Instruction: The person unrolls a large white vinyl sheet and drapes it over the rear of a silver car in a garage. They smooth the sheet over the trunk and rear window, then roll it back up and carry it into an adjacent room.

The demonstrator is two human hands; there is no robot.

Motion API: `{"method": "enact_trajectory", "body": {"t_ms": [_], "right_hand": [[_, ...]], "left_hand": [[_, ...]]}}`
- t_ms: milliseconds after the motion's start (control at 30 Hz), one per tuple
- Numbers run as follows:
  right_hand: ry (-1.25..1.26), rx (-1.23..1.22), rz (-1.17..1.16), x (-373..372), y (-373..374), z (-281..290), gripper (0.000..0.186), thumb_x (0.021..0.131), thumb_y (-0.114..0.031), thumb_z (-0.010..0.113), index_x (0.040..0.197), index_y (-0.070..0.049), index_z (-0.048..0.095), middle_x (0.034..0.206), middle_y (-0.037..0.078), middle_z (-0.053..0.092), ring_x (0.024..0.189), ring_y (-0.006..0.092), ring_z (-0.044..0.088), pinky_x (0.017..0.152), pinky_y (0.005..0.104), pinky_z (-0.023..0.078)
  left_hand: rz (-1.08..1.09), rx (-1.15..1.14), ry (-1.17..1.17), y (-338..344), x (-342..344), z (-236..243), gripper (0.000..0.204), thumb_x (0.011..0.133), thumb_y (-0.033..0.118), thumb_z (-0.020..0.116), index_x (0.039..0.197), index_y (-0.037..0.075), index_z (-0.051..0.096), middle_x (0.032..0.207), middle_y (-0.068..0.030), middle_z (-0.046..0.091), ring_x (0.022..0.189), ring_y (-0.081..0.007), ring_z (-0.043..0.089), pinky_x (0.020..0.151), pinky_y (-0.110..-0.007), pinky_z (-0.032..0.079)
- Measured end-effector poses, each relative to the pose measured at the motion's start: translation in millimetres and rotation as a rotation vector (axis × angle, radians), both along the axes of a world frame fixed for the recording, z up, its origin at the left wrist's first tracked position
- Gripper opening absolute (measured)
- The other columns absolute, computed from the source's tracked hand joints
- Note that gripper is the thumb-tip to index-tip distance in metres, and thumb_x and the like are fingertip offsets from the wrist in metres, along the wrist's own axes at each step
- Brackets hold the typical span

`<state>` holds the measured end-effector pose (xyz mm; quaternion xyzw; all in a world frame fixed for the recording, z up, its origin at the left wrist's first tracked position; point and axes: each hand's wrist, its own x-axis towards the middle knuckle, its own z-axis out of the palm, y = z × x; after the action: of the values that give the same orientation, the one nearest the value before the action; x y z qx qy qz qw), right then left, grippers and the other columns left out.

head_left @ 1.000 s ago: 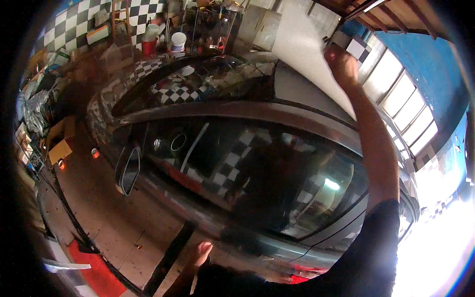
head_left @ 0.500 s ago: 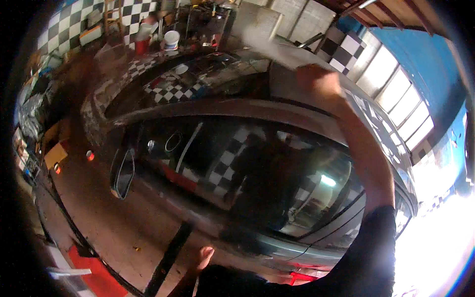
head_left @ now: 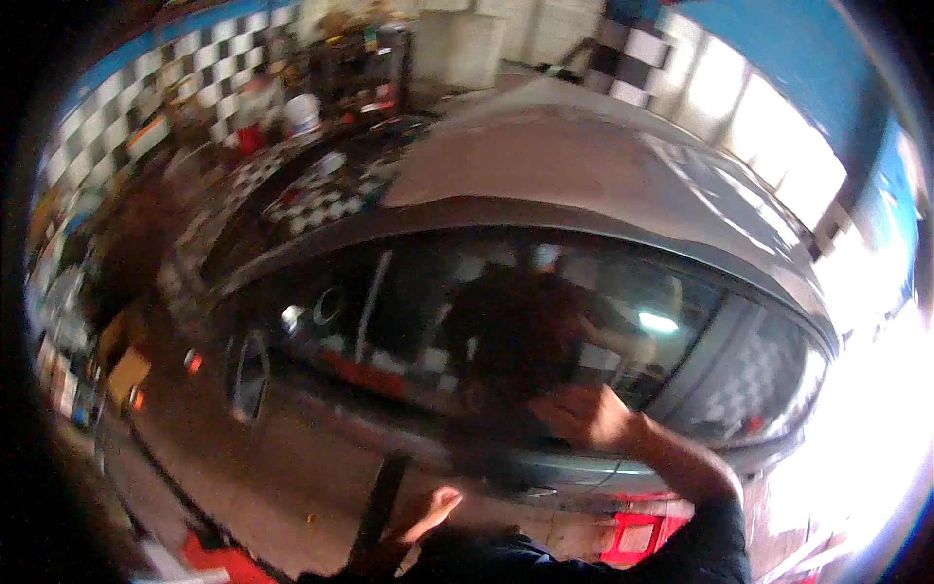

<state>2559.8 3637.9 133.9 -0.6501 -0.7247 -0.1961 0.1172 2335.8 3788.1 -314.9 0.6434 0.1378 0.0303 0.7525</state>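
Note:
A dark grey car stands side-on before me, with its roof [head_left: 516, 156], dark side window [head_left: 428, 321] and door mirror [head_left: 251, 380]. Blurred, my right hand [head_left: 592, 417] is closed in front of the lower part of that window; I cannot make out what it holds or whether it touches the car. Low in the view, my left hand [head_left: 443, 503] has curled fingers, below the door [head_left: 409, 428]; anything inside it is hidden. Reflections cover the glass.
Cardboard [head_left: 128, 378], small orange-topped cans [head_left: 195, 362] and piled clutter [head_left: 63, 321] lie left. Buckets [head_left: 302, 115] and a dark rack [head_left: 384, 63] stand behind the car near checkered walls. Bright windows [head_left: 720, 92] line the right. A red plastic stool [head_left: 632, 535] is lower right.
My right hand has swept down from above the roof to the lower window. The white blurred shape beside it is gone from sight. My left hand has shifted slightly right.

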Motion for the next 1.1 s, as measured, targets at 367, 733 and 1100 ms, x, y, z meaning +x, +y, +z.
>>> {"method": "enact_trajectory", "body": {"t_ms": [367,733,1100], "right_hand": [[0.660,0.113,-0.937,-93,-197,-147,0.026,0.078,-0.014,0.057,0.104,-0.010,0.057,0.076,0.009,0.060,0.062,0.0233,0.060,0.056,0.0331,0.049],[0.682,0.215,-0.856,-88,-252,-161,0.022,0.081,-0.012,0.054,0.103,-0.005,0.057,0.075,0.011,0.061,0.062,0.0182,0.059,0.052,0.0285,0.048],[0.751,0.275,-0.754,-107,-238,-172,0.022,0.078,-0.008,0.057,0.100,-0.005,0.058,0.079,0.011,0.062,0.060,0.0194,0.059,0.052,0.0283,0.047]], "left_hand": [[-0.108,0.254,-0.044,-53,2,28,0.014,0.080,0.019,0.062,0.081,0.007,0.055,0.071,0.0030,0.053,0.065,-0.0048,0.046,0.058,-0.020,0.039],[-0.095,0.219,0.033,-113,-34,54,0.013,0.079,0.017,0.063,0.083,0.006,0.057,0.072,0.0024,0.056,0.066,-0.0051,0.049,0.058,-0.020,0.041],[-0.005,0.379,0.078,-92,-79,32,0.014,0.078,0.019,0.063,0.081,0.006,0.057,0.072,0.0008,0.055,0.065,-0.0074,0.048,0.057,-0.021,0.038]]}}
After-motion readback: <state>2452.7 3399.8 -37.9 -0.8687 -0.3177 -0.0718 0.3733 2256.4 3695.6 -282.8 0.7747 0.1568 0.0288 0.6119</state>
